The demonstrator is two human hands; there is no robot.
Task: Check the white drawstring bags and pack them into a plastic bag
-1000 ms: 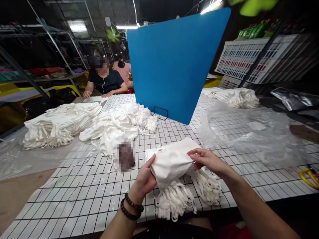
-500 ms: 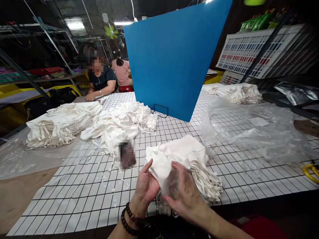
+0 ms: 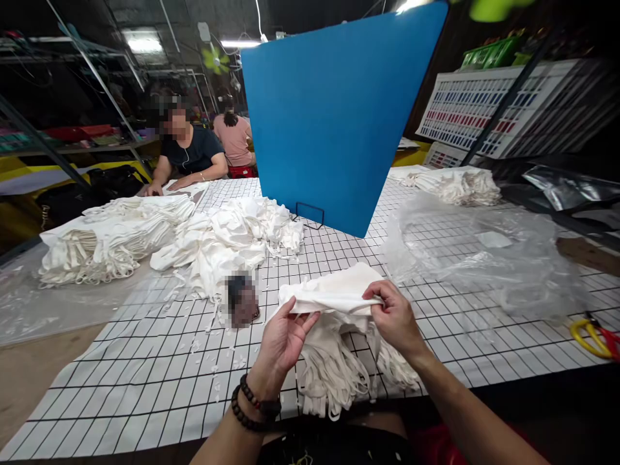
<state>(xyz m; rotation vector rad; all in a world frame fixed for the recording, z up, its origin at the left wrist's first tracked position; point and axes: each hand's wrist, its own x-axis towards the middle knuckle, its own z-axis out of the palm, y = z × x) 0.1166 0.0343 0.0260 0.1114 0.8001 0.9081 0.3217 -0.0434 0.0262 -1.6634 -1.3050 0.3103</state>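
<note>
A white cloth piece (image 3: 334, 303) is stretched between my two hands above a stack of similar pieces. My left hand (image 3: 285, 336) has its left end, thumb at the edge and fingers underneath. At the other end, my right hand (image 3: 394, 316) pinches the fabric with curled fingers. Below hang the bunched loops and straps of the stacked white pieces (image 3: 332, 374), reaching the table's near edge. To the left lies a loose heap of white cloth pieces (image 3: 227, 232), with a pixelated object (image 3: 242, 300) in front of it.
A blue board (image 3: 339, 116) stands on a wire stand across the grid-patterned tablecloth (image 3: 159, 387). Clear plastic bags (image 3: 484, 258) and yellow-handled scissors (image 3: 588, 336) lie right. Another white stack (image 3: 116, 239) sits far left. A co-worker (image 3: 191, 155) sits behind it; white crates (image 3: 484, 110) stand back right.
My right hand has moved up and right, closing on the cloth's right end. The cloth, hanging bunched before, is now drawn out sideways between both hands.
</note>
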